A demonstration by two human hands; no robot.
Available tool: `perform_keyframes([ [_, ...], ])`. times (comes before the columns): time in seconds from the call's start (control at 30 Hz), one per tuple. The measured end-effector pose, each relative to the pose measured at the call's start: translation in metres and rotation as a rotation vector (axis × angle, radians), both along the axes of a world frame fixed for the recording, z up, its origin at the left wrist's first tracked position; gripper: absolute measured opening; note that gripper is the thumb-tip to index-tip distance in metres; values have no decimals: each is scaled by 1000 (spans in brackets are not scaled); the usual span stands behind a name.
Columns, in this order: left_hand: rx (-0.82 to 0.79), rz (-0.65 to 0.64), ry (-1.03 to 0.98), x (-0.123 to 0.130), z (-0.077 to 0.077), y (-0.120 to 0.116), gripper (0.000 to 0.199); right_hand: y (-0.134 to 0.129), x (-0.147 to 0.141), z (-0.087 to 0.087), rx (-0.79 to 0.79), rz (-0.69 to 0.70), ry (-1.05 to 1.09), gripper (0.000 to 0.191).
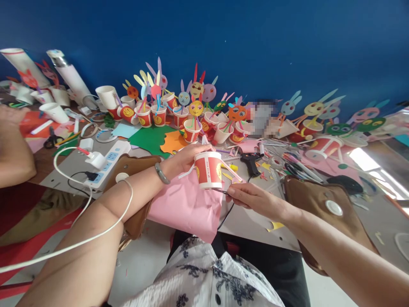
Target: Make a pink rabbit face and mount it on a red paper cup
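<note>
A red and white paper cup (208,170) is held in the middle of the view, with my left hand (188,158) closed around its far left side. Pink and white strips stick out from both sides of the cup. My right hand (243,195), closed, pinches a thin dark tool (221,191) whose tip is at the cup's lower edge; its exact kind is too small to tell. Beneath the cup, pink paper (188,204) hangs over the table edge.
Paper cups with rabbit-like faces (196,108) line the blue wall. A black glue gun (251,163) lies right of the cup. A power strip (108,164) and white cable are at left, beside another person's arm (14,147). Brown pouches (319,213) overhang the edge.
</note>
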State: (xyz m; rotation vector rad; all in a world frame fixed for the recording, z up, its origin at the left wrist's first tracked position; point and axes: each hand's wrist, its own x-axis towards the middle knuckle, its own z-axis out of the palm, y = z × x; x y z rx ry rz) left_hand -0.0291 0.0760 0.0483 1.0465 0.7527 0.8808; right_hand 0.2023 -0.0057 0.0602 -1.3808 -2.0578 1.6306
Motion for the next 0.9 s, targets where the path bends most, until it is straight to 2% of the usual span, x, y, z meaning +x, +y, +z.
perform_keyframes([
  [0.27,50,-32,9,-1,6,-5,28,1,-12,-6,-180,-44,144,62],
  [0.4,38,-27,16,0,5,-4,32,2,-14,-5,-193,-57,157,63],
  [0.7,-34,-10,2,2,5,-4,30,2,-13,-11,-218,-87,169,65],
  [0.9,-6,-16,22,2,4,-4,31,0,-15,-9,-258,-118,195,66],
])
